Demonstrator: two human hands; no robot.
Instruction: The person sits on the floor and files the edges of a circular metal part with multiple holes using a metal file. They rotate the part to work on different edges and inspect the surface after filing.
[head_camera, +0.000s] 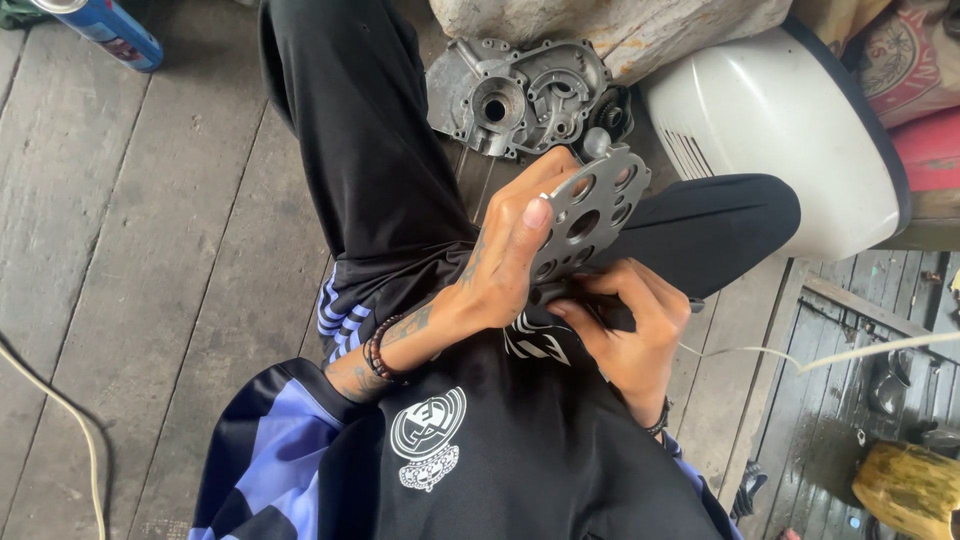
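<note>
A round grey metal plate (597, 205) with several holes is held up over my lap. My left hand (507, 250) grips its left edge, thumb pressed on the plate's face. Below it, my right hand (627, 330) is curled against the plate's lower edge, fingers closed on its underside or on a small part I cannot make out. I sit on a wooden plank floor with my legs in black trousers (360, 150) stretched forward.
A grey cast-metal engine cover (515, 95) lies on the floor beyond my knees, beside a small gear (612, 115). A white scooter body panel (780, 120) sits at right, a blue spray can (105, 28) at top left, a cable (60, 420) at left.
</note>
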